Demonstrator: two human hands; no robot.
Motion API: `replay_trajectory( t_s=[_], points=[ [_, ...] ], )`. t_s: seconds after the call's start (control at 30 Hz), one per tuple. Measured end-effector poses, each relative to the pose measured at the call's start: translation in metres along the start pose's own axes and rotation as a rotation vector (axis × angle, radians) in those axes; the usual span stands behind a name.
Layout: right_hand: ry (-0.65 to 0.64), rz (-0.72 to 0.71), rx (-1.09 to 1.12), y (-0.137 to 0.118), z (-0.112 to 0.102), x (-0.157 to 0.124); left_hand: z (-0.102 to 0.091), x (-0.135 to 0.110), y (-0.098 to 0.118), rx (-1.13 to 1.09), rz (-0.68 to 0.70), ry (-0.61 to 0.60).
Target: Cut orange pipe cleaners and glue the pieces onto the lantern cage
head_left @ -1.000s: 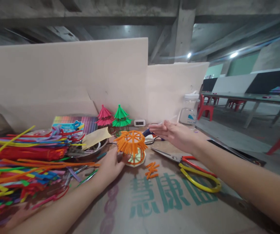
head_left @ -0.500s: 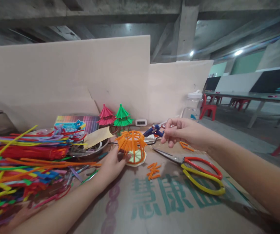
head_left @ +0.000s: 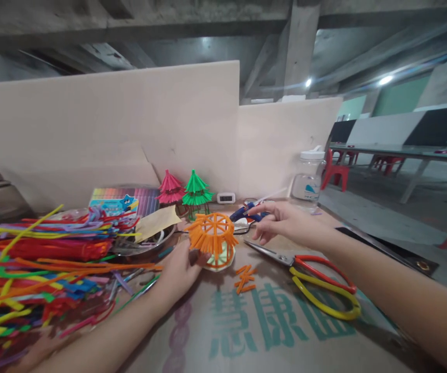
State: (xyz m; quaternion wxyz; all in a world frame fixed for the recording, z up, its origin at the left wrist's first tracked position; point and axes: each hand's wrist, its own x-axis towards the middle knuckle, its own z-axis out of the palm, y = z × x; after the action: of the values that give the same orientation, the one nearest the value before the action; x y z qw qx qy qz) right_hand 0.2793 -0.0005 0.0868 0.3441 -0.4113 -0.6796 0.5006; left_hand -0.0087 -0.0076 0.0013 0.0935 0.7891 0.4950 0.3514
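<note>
My left hand [head_left: 182,267] is closed on the lower left side of a small orange pipe-cleaner pavilion [head_left: 213,233]. The pavilion has a wheel-like top ring, a skirt of short orange pieces and a pale green base [head_left: 220,259]. My right hand [head_left: 281,223] hovers beside a blue glue gun [head_left: 239,213], fingers stretched and apart with nothing seen in them; whether it touches the gun I cannot tell. Beneath that hand lie large scissors [head_left: 324,282] with one red and one yellow handle. Several short orange pipe-cleaner pieces [head_left: 244,280] rest in front of the pavilion.
Loose coloured pipe cleaners [head_left: 44,269] pile up on the left, by a metal bowl [head_left: 165,242]. Behind stand a red pavilion [head_left: 169,187], a green pavilion [head_left: 197,189], a marker set [head_left: 124,201] and a small clock [head_left: 226,198]. A clear bottle [head_left: 307,178] stands at the back right.
My right hand has moved down toward the glue gun, its fingers reaching out further. My left hand still holds the pavilion, now tilted a little so its top ring shows more.
</note>
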Motion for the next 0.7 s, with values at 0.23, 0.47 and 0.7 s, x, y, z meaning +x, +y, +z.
replay_trajectory(
  t_s=[0.23, 0.47, 0.7],
  points=[
    [-0.127, 0.002, -0.004, 0.019, 0.009, 0.007, -0.002, -0.003, 0.003, 0.076, 0.141, 0.035],
    [-0.052, -0.037, -0.079, 0.029, 0.023, 0.011, -0.006, -0.008, 0.005, 0.123, 0.317, 0.053],
    [0.156, -0.115, -0.202, 0.017, 0.006, 0.008, -0.004, -0.005, 0.005, 0.098, 0.227, 0.042]
  ],
)
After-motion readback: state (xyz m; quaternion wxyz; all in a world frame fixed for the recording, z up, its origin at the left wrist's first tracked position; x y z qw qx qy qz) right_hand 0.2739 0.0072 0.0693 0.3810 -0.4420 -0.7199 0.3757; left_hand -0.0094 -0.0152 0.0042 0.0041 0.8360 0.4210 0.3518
